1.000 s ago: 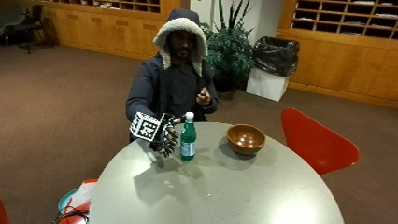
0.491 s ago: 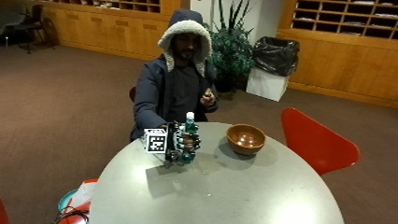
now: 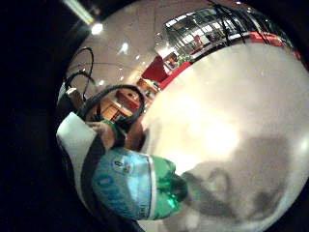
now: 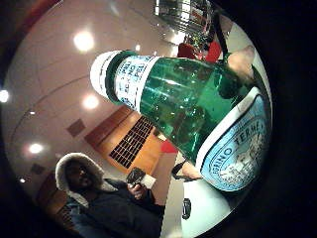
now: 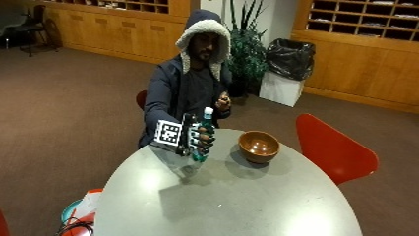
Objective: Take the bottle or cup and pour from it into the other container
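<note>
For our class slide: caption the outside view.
Gloved right hand lifts a green bottle above the table, beside a wooden bowl.

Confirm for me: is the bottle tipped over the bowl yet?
No. In the outside view the gloved right hand holds the green bottle upright, off to the side of the wooden bowl.

A person in a hooded dark jacket sits at the far side of a round grey table [image 5: 262, 206], in the upper middle of the frame. The gloved right hand [image 5: 196, 138] is wrapped around a green bottle [image 5: 204, 135], which is upright with its base clear of the tabletop. Just right of it stands a brown bowl [image 5: 258, 146]. A red chair [image 5: 330, 147] sits at the right.
</note>
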A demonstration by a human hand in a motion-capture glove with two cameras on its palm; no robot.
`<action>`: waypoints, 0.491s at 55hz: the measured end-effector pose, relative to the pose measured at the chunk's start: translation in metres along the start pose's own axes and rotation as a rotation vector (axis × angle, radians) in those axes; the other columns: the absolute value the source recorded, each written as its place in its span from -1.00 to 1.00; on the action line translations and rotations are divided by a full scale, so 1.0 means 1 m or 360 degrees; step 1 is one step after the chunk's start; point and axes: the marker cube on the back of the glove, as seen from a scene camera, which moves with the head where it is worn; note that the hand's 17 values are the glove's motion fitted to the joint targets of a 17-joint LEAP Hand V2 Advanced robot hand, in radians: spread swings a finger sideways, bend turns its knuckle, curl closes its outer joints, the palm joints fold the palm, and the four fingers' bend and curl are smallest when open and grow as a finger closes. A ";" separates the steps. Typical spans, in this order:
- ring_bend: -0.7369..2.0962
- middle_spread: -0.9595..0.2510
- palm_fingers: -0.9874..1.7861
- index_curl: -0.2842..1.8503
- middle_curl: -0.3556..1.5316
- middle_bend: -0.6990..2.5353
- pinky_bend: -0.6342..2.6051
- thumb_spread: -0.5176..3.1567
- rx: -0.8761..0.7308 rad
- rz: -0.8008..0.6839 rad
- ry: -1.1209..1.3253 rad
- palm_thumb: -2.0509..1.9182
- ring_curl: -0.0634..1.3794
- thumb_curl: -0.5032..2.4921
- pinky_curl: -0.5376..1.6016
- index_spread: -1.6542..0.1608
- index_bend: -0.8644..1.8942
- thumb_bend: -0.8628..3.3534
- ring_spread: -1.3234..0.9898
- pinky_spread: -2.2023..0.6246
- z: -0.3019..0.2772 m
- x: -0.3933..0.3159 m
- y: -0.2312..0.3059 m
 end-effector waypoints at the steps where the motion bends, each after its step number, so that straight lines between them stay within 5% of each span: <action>1: -0.03 0.22 0.58 -0.42 -0.15 -0.35 -0.36 -0.48 0.0026 -0.0001 0.0025 0.49 -0.34 -0.25 -0.16 0.51 -0.27 -0.61 -0.02 0.56 0.001 -0.006 -0.004; 9: -0.03 0.22 0.58 -0.41 -0.14 -0.35 -0.35 -0.49 -0.0357 -0.0105 0.0253 0.49 -0.33 -0.24 -0.15 0.52 -0.27 -0.61 -0.02 0.54 0.001 -0.048 0.004; 27: -0.03 0.22 0.58 -0.40 -0.12 -0.36 -0.35 -0.50 -0.0584 -0.0311 0.0794 0.49 -0.32 -0.21 -0.15 0.52 -0.27 -0.61 -0.03 0.52 0.043 -0.115 -0.013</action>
